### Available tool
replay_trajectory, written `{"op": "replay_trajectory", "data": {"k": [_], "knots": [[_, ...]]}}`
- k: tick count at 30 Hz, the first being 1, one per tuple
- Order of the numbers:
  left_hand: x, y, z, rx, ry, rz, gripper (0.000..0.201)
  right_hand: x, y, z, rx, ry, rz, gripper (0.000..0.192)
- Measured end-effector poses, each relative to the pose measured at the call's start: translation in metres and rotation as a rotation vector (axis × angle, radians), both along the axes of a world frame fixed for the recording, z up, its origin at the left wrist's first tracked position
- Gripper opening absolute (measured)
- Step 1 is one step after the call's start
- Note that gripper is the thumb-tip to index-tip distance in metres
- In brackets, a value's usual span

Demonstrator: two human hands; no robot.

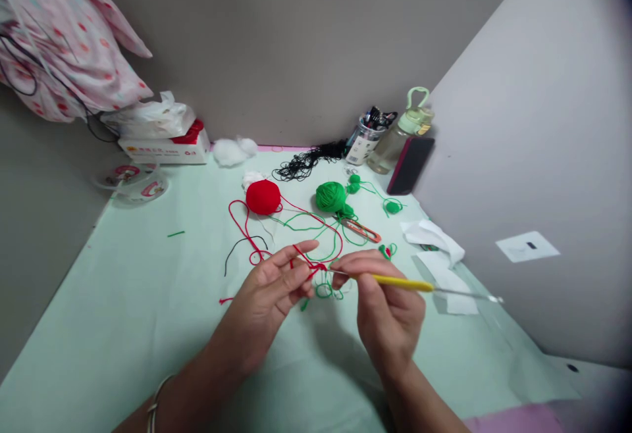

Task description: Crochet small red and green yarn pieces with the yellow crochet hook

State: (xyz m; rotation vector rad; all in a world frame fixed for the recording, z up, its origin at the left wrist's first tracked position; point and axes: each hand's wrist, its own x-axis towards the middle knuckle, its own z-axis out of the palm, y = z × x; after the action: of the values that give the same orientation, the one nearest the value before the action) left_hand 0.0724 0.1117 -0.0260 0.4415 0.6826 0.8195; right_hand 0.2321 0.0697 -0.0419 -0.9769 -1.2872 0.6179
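Note:
My left hand (270, 298) pinches a small piece of red crochet work (320, 267), with red yarn running up over the raised index finger. Gripped in my right hand (390, 305) is a crochet hook (402, 282) with a yellow handle, its thin metal tip reaching to the red stitches. The red yarn loops back to a red yarn ball (263, 197) on the table. Beyond my hands sits a green yarn ball (330, 197), and loose green loops lie beneath the work. Fingers hide part of the red piece and the hook's tip.
An orange-handled cutter (363, 229) lies beside the green yarn. Farther back are a tangle of black yarn (309, 162), a pen holder (363, 142), a water bottle (395, 140) and a leaning phone (411, 166). White paper strips (437, 239) lie at right, a clear plastic bowl (141, 186) at left.

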Motion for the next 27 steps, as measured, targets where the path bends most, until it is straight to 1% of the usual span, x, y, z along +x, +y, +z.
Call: {"op": "replay_trajectory", "data": {"k": [2, 3, 5, 9, 14, 19, 24, 27], "knots": [[0.000, -0.001, 0.000, 0.046, 0.069, 0.051, 0.035, 0.000, 0.004, 0.000, -0.061, 0.192, 0.088, 0.023], [0.000, -0.002, -0.001, 0.070, 0.100, 0.064, 0.034, 0.000, 0.005, -0.001, -0.086, 0.236, 0.122, 0.021], [0.002, -0.005, -0.005, 0.130, 0.142, 0.064, 0.031, -0.002, 0.008, -0.002, -0.118, 0.221, 0.138, 0.019], [0.002, -0.009, -0.011, 0.218, 0.175, 0.006, 0.031, -0.004, 0.008, -0.003, -0.101, 0.097, 0.083, 0.016], [-0.002, -0.006, -0.006, 0.228, 0.204, 0.015, 0.031, -0.002, 0.008, -0.004, -0.094, 0.066, 0.050, 0.018], [-0.003, -0.005, -0.003, 0.226, 0.219, 0.005, 0.032, -0.001, 0.008, -0.005, -0.092, 0.113, 0.062, 0.019], [-0.004, -0.003, -0.001, 0.224, 0.239, 0.068, 0.028, -0.001, 0.007, -0.006, -0.117, 0.165, 0.037, 0.019], [-0.005, -0.002, 0.001, 0.204, 0.243, 0.095, 0.027, 0.000, 0.006, -0.006, -0.142, 0.208, 0.050, 0.018]]}}
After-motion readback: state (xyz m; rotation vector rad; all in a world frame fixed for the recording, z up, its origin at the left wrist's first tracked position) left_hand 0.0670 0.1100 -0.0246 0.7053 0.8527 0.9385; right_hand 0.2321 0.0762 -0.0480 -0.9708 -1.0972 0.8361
